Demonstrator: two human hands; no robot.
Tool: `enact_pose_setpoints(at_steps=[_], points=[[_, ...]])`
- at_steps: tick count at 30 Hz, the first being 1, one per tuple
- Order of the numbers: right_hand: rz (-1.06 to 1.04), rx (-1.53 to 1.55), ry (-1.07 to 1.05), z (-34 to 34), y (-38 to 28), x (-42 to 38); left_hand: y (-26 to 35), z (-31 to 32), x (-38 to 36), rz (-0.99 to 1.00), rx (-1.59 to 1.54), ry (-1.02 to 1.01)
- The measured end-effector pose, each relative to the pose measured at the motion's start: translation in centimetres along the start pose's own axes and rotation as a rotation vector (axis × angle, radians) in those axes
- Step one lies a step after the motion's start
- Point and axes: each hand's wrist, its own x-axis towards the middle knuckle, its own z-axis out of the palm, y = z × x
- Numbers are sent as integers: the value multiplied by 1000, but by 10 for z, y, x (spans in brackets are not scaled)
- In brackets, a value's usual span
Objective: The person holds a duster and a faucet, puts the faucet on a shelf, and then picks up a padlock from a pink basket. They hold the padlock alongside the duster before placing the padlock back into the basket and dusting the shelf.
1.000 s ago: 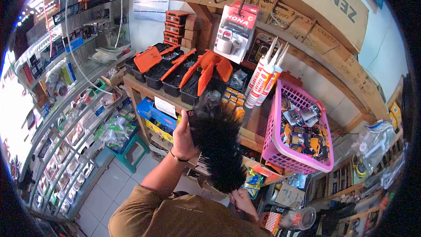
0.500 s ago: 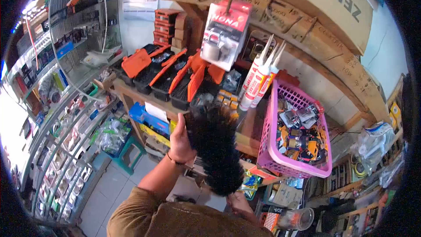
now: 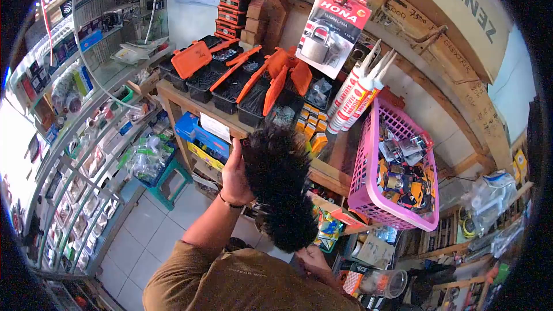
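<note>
A black fluffy duster slants across the middle of the head view, its upper end just before the shelf edge. My right hand is closed at the duster's lower end; its handle is mostly hidden. Against the duster's left side is my left hand, thumb pointing up and the other fingers hidden behind the bristles. Beyond the duster's tip stand black bins with raised orange lids. Small orange-and-white boxes lie beside them.
A carded padlock hangs from a hook above the shelf. White sealant tubes stand beside a pink basket of packaged goods. Stacked orange cases are at the back. Left are a glass display case and a green stool.
The shelf and its goods have shifted right in view, the hanging padlock card most of all. My hands and the duster stay in nearly the same place; the duster looks less blurred.
</note>
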Motion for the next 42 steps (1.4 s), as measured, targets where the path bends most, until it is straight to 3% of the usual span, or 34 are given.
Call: enact_pose_setpoints(at_steps=[3,5,7,8,9,11,13,15,16,17,19,20,21,22,23,25,27,29,30,31,32,33,34,37,39,41,42], points=[[0,116,179,6,-14,-5,-5,-5,3,-4,-13,-63],[5,-46,169,6,-15,-8,-8,-5,7,-42,-2,-38],[-75,-78,-54,6,-7,-10,-10,-9,13,-19,134,-504],[-268,-44,147,14,-4,-8,-7,-8,12,-82,58,-415],[-266,-42,142,14,-4,-7,-8,-5,9,-80,59,-409],[15,74,172,14,-6,-9,-12,4,0,-35,81,36],[-30,24,145,19,1,-15,-14,-6,3,-25,133,24],[-137,-97,92,18,6,-13,-9,-7,6,-97,6,-335],[-145,-99,89,16,8,-10,-9,-4,2,-64,69,-363],[-68,50,121,13,10,-7,-11,4,-5,7,102,45],[11,210,152,10,11,-8,-15,8,-4,-19,153,-13],[-130,-28,144,12,9,-9,-15,4,-3,-28,162,-12],[-271,-265,142,15,8,-10,-16,-5,1,-63,101,-174],[-201,-276,101,16,6,-13,-15,-13,7,-99,37,-340],[-209,-271,113,17,5,-14,-15,-8,9,-98,36,-378],[-68,63,238,15,3,-15,-13,4,-1,-118,131,-108],[-145,-35,286,18,5,-13,-15,14,-2,-106,102,-42],[-217,-130,329,21,12,-9,-17,0,3,-143,-269,-172],[-400,-253,328,22,19,-5,-17,-9,13,-150,75,-351],[-583,-377,324,22,23,-3,-21,-25,23,-130,12,-519],[-581,-376,325,21,17,-6,-18,-10,15,-115,71,-391],[-338,-160,318,19,6,-11,-15,7,4,-100,127,-260],[-93,52,305,18,0,-15,-14,12,2,-156,-114,10],[-193,-228,290,24,9,-14,-20,10,8,-128,26,3],[-259,-207,213,23,13,-14,-18,8,17,-141,54,-361],[-187,-53,345,24,17,-11,-18,7,11,-123,60,-262],[-3,127,341,23,7,-16,-17,8,9,-129,-63,-137]])
